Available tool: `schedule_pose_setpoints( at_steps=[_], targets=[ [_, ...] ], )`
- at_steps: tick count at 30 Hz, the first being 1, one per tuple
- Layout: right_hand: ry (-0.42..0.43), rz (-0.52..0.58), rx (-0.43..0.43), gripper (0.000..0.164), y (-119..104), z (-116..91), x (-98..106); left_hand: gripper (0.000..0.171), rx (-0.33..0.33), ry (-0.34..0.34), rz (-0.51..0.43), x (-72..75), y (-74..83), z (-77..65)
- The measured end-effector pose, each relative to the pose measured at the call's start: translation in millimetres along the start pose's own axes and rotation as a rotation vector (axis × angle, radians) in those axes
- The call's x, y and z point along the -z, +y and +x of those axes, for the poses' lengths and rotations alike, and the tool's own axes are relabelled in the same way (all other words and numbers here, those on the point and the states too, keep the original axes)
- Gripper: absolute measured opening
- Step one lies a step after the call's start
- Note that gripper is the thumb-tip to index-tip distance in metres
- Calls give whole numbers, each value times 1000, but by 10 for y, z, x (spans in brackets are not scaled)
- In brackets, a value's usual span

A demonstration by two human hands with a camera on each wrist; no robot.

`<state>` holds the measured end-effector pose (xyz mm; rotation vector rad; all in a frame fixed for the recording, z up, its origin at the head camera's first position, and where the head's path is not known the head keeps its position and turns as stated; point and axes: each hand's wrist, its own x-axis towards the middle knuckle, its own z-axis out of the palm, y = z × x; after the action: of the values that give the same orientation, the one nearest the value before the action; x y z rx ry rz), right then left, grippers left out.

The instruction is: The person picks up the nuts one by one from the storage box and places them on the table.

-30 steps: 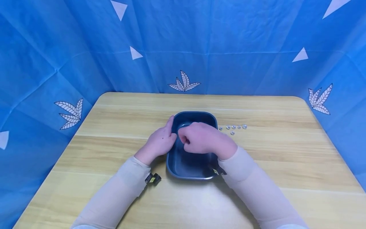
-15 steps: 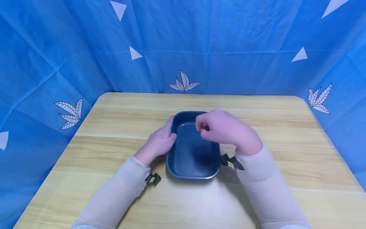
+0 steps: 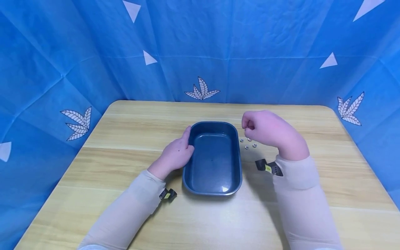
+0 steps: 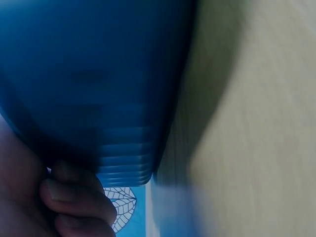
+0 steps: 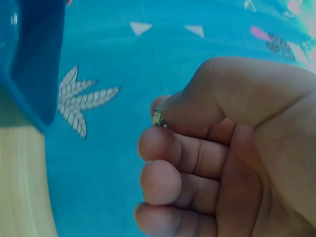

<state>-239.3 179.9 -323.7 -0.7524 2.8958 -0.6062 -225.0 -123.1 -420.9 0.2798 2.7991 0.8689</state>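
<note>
A deep, dark blue plastic tray (image 3: 212,163) sits mid-table. My left hand (image 3: 173,154) grips its left rim, index finger pointing along the edge and thumb on the rim; in the left wrist view its other fingers (image 4: 81,202) curl against the outer wall. Right of the tray, my right hand (image 3: 270,132) is raised above the table. Between its thumb and index finger it pinches a small shiny metal nut (image 5: 158,118), the other fingers curled in. Below that hand lie several small silver nuts (image 3: 254,145), some of them hidden behind it.
The pale wooden table (image 3: 140,121) has rounded far corners. A blue cloth backdrop (image 3: 250,52) with white leaves and triangles stands around its back and sides. Each wrist wears a small black camera, such as the right wrist camera (image 3: 268,167).
My right hand has moved from over the tray to the right and away from me, above the nuts, uncovering the tray's inside. My left hand has stayed at the rim.
</note>
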Motion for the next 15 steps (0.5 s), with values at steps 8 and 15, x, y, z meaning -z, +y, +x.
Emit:
schedule_pose_setpoints(
  at_steps=[8,15],
  targets=[
    [-10,40,-64,18,257,4,-9,72,-31,20,34,-12,-17,4],
    [-88,42,-127,16,415,12,-9,72,-8,7,14,-11,-12,5]
  ],
)
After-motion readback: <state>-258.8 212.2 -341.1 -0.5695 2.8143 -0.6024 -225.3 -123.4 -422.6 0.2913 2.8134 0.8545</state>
